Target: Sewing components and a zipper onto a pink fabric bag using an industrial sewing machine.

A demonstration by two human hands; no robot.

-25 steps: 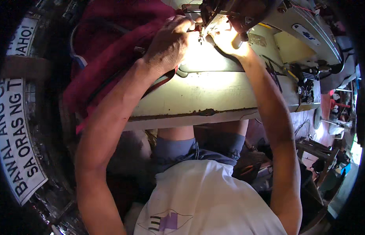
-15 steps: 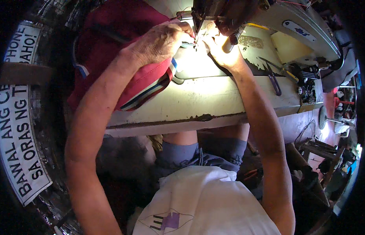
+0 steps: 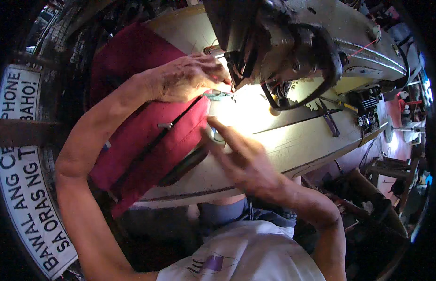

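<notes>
A red fabric bag (image 3: pixel 180 133) with a dark zipper and a metal zipper pull (image 3: pixel 165 125) lies on the left of the sewing machine bed. Across its far part reaches my left hand (image 3: pixel 192 77), its fingers closed at the bag's edge beside the needle (image 3: pixel 233 89). A narrow teal strip (image 3: pixel 217 95) shows just under those fingertips. My right hand (image 3: pixel 246 161), smeared by motion, is at the bag's right edge, near the dark strap (image 3: pixel 185 166). Whether it grips anything there cannot be made out.
Above the needle looms the dark sewing machine head (image 3: pixel 274 42), with a curved black bar (image 3: pixel 321 84) on its right. Scissors (image 3: pixel 329 119) and a yellow-handled tool (image 3: pixel 347 107) lie on the light table (image 3: pixel 293 150). White signs (image 3: pixel 28 196) hang at the left.
My right hand has come away from the needle, toward me and left to the bag's edge. The bag has turned, showing its zipper. My left hand stays by the needle; the view has shifted.
</notes>
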